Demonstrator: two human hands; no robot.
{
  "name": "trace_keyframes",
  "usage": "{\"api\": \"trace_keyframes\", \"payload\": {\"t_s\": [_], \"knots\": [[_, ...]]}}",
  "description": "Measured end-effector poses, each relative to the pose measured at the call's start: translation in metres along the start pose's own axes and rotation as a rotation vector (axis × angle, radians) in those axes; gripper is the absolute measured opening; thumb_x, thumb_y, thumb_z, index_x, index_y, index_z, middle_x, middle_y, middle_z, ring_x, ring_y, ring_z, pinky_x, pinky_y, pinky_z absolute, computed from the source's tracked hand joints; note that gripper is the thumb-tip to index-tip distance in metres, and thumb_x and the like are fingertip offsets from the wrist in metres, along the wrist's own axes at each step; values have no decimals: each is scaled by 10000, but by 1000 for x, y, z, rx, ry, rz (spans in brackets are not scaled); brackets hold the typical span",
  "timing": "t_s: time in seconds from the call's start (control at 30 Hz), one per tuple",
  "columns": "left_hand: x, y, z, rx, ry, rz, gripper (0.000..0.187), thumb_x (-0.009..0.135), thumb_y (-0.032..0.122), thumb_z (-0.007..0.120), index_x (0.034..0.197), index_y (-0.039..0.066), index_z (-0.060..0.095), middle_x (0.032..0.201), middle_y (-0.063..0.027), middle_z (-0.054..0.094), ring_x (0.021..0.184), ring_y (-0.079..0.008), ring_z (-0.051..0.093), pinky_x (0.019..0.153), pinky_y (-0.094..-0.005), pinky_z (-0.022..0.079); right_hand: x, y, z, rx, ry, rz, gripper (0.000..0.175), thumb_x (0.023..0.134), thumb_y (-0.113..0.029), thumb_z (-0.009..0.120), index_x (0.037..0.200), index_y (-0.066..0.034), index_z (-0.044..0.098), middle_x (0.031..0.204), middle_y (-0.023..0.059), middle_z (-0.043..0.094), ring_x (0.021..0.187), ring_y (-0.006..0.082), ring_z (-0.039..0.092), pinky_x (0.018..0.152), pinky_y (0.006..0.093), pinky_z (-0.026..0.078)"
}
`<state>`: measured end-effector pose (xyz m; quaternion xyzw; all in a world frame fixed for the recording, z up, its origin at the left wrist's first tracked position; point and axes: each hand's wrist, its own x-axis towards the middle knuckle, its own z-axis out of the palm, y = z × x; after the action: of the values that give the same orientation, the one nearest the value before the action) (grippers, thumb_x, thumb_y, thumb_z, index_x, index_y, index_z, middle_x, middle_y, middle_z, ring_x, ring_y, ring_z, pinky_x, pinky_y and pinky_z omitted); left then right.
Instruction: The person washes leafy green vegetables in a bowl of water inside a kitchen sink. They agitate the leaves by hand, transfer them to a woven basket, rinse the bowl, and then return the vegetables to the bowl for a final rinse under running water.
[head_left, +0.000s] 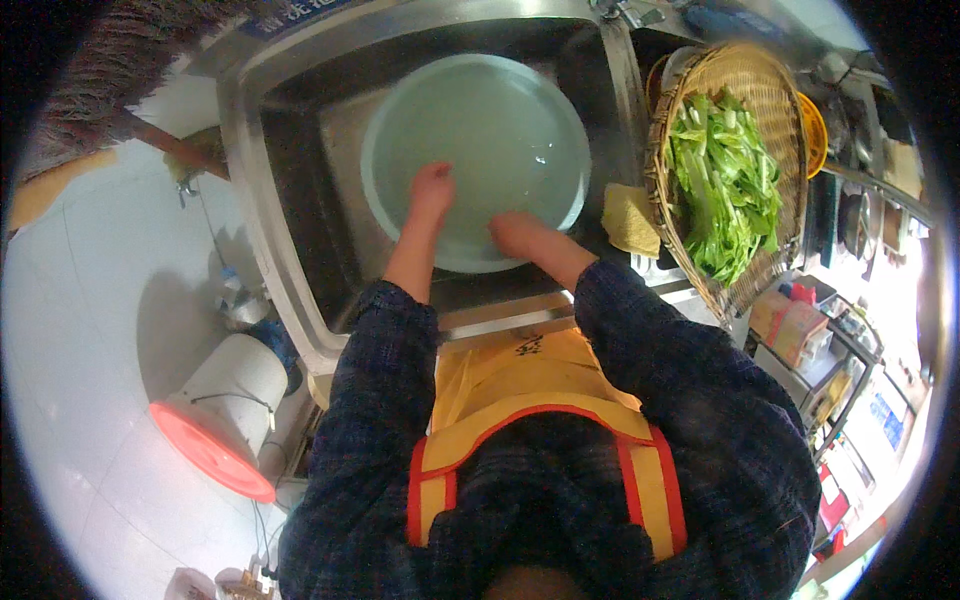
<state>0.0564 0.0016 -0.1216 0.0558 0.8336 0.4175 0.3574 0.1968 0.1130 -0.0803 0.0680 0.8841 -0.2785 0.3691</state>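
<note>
A round pale green basin (373, 161) of cloudy water stands in the stainless steel sink (244, 172). My left hand (433, 187) reaches over its near rim on the left side, the fingers bent and partly lost in the water. On the near right, my right hand (517, 234) dips in the same basin, its fingertips hidden by the murk. Whether either hand grips something below the surface cannot be seen. To the right of the sink, leafy green vegetables (724, 187) lie in a woven bamboo basket (787, 150).
A yellow cloth (631, 221) hangs at the sink's right edge beside the basket. Behind the basket shows an orange plastic rim (814, 135). On the left stands a white bucket (247, 382) with a red lid (210, 454). A shelf (810, 360) holds boxes at the right.
</note>
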Motion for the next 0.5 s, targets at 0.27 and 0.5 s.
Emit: {"api": "trace_keyframes", "payload": {"t_s": [0.27,0.5], "knots": [[12,9,70,695,-179,275,258,839,113,549,1057,53,673,1041,-154,668,981,-330,626,895,-416,481,-61,-6,-29,84,198,15,339,755,22,515,1067,-56,625,930,208,649,915,400,615,792,484,493],[-30,2,48,-130,-746,-56,264,842,206,581,1059,84,669,1054,-137,666,1023,-324,616,854,-484,478,-124,-2,-78,162,266,-60,414,729,27,527,1132,-45,590,1010,209,621,960,396,589,831,482,475]]}}
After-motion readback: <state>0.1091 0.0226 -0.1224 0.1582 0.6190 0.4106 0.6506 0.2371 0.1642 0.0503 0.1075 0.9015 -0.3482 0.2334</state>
